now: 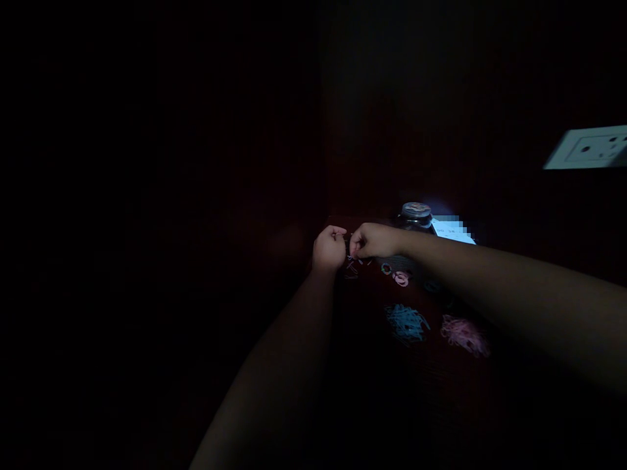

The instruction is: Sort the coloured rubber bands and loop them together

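In the dim head view my left hand (330,249) is closed, its fingers curled in toward the right hand. My right hand (368,241) pinches close beside it, fingertips pointing down. Whatever sits between the two hands is too dark and small to name. Just below the fingers lie a few thin pale bands (351,266). A small multicoloured ring (386,268) and a cluster of pink loops (401,279) rest to the right of them. Nearer me are a pile of blue bands (407,324) and a pile of pink bands (465,335).
Behind my right wrist stands a round lidded jar (416,212). A lit phone-like screen (453,230) lies beside it, partly covered by my forearm. A white wall socket (590,149) is at the right. The dark reddish tabletop (372,365) fades into shadow.
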`<state>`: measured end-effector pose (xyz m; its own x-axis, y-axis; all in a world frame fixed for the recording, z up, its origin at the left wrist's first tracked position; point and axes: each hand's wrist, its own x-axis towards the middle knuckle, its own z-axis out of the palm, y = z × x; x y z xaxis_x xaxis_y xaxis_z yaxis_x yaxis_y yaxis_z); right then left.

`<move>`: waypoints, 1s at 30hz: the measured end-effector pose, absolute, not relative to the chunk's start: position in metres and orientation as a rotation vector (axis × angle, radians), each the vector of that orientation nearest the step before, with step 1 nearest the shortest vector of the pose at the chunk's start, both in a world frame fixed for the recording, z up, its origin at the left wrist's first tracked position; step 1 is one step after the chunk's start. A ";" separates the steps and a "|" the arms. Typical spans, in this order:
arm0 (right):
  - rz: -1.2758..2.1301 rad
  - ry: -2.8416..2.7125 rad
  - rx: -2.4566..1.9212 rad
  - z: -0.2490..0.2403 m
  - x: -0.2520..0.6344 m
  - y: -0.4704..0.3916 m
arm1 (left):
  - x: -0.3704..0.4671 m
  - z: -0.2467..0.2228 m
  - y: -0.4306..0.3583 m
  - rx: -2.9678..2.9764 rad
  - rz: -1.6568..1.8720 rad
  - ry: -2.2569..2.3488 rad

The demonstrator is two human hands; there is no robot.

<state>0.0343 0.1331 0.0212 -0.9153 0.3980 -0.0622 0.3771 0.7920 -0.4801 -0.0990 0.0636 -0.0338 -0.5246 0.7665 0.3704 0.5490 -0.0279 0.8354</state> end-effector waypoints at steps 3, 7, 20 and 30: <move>0.704 -2.978 -0.576 0.016 0.033 0.132 | -0.099 -0.034 0.064 1.408 1.571 2.048; 0.642 -3.043 -0.540 0.017 0.033 0.130 | -0.100 -0.034 0.064 1.410 1.568 2.063; -0.115 -3.105 -0.604 0.018 0.032 0.117 | -0.099 -0.032 0.060 1.371 1.605 2.055; -0.245 -2.962 -0.671 0.048 0.052 0.112 | -0.095 -0.030 0.058 1.383 1.617 1.943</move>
<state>0.0520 0.1121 0.0476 -0.8988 0.4195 0.1275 0.4347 0.8904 0.1348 -0.0955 0.0580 -0.0298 -0.5133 0.7808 0.3562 0.4920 -0.0723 0.8676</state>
